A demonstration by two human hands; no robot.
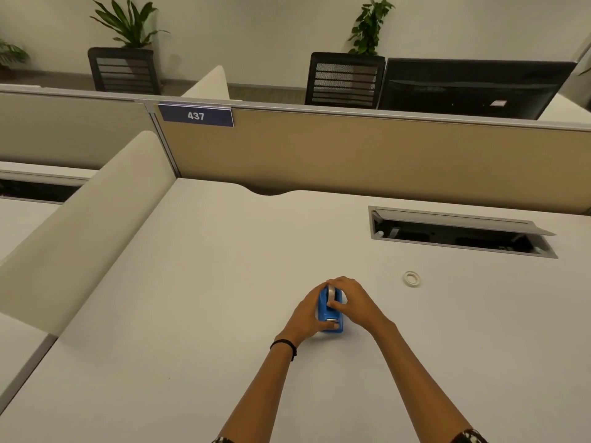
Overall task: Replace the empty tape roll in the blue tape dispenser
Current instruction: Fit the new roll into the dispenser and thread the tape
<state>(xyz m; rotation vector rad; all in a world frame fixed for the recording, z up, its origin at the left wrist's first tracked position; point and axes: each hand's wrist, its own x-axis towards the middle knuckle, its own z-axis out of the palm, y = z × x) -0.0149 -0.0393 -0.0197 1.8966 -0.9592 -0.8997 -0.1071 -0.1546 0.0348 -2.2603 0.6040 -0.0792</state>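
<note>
hands (332, 306) around dispenser (331, 314), cutter nearward

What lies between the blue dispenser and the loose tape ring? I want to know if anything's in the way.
Head view: only the right hand on the blue dispenser, then bare desk up to the ring.

Dispenser (329, 314) stands on the worktop (192, 314), near centre, between left hand (307, 313) and right hand (353, 300), both touching it. Spare ring (411, 278) lies to the right, apart. Cable hatch (460, 233) far right. Partition (351, 155) behind.
</note>
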